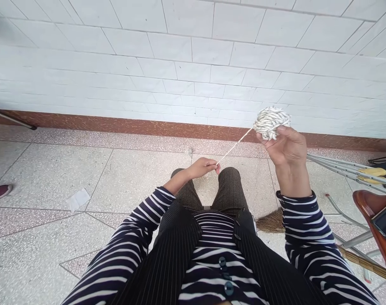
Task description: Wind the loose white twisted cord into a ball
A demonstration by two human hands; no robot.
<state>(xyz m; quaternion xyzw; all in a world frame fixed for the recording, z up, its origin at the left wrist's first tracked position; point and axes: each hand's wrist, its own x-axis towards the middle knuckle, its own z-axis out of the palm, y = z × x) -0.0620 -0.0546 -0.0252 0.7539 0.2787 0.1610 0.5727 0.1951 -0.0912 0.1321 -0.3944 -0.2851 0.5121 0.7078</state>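
My right hand, raised at the right, is closed around a ball of white yarn flecked with dark strands. From the ball a single taut strand slants down to the left. Its lower end is pinched between the thumb and fingers of my left hand, just above my knees. A short loose tail seems to hang below those fingers, too small to make out well.
Ahead is a white tiled wall with a brown skirting. Crutches, a brown chair and a broom are on my right. On the floor at left lies a white paper, near another person's shoe.
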